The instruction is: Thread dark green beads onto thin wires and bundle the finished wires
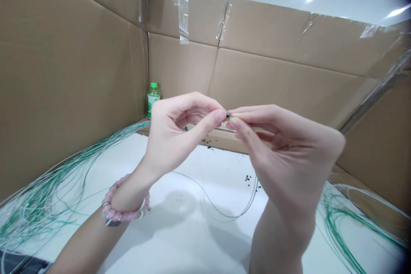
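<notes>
My left hand (175, 137) and my right hand (285, 154) are raised above the white table (180, 239), their fingertips almost meeting. Thumb and index finger of the left pinch a tiny black piece (227, 115). From it a short stretch of green wire (231, 116) runs into the pinched fingertips of the right. How far the wire goes into the piece is too small to tell. A thin wire (236, 216) loops below the hands over the table. A pink bead bracelet (111, 214) circles my left wrist.
A bundle of green and white wires (41, 205) lies at left, another bundle (334, 222) at right. Several small black pieces (248, 178) are scattered on the table. Cardboard walls (272, 43) enclose it. A green-capped bottle (153, 97) stands in the far left corner.
</notes>
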{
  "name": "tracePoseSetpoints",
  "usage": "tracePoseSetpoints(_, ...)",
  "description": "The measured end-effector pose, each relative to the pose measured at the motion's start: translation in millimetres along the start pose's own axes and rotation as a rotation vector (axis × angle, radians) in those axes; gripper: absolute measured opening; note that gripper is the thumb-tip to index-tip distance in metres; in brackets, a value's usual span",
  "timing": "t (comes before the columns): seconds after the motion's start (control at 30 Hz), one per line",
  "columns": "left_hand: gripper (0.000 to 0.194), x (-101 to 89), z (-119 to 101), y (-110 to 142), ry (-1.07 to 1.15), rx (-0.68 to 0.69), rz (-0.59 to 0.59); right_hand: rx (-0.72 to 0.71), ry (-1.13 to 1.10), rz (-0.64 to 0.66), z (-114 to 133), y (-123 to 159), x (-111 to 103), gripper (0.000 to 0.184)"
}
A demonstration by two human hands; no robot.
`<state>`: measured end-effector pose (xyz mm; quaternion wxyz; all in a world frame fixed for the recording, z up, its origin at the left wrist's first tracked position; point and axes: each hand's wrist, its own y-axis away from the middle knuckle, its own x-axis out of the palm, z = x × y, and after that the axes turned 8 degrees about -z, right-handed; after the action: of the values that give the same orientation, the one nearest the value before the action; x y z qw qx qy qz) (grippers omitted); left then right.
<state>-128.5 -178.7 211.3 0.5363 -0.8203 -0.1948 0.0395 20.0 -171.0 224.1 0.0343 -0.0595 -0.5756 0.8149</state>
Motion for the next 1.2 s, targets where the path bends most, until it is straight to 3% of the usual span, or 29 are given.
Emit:
tracePoseSetpoints(0.43,0.007,-4.4,-1,0,-0.065,0.079,0.055,0.037,0.025,0.044,1,2,5,0.016)
tracePoseSetpoints(0.53,0.007,-5.1,0,0,-0.101,0.079,0.054,0.076,0.046,0.069,-1,0,-3,0.015)
tracePoseSetpoints(0.6,0.009,-5.6,1,0,-0.14,0.064,0.037,0.124,0.111,0.184,-6,-3,-16,0.012)
tracePoseSetpoints(0.7,0.01,-4.9,4,0,-0.18,0.065,0.033,0.185,0.248,0.491,-16,-8,-37,0.004)
tracePoseSetpoints(0.73,0.01,-3.8,5,0,-0.19,0.074,0.042,0.193,0.257,0.523,-18,-10,-41,0.005)
tracePoseSetpoints(0.87,0.01,4.4,8,6,-0.186,0.086,0.104,0.177,0.113,0.319,-18,-12,-37,0.007)
tracePoseSetpoints(1.07,0.007,16.2,13,9,-0.046,0.013,0.093,0.164,0.02,0.272,-16,-13,-25,0.017)
tracePoseSetpoints(1.13,0.008,24.3,27,8,0.046,-0.063,0.089,0.17,-0.01,0.234,-18,-14,-30,0.018)
tracePoseSetpoints(1.2,0.017,38.4,47,13,0.101,-0.214,0.157,0.175,-0.054,0.188,-19,-15,-37,0.017)
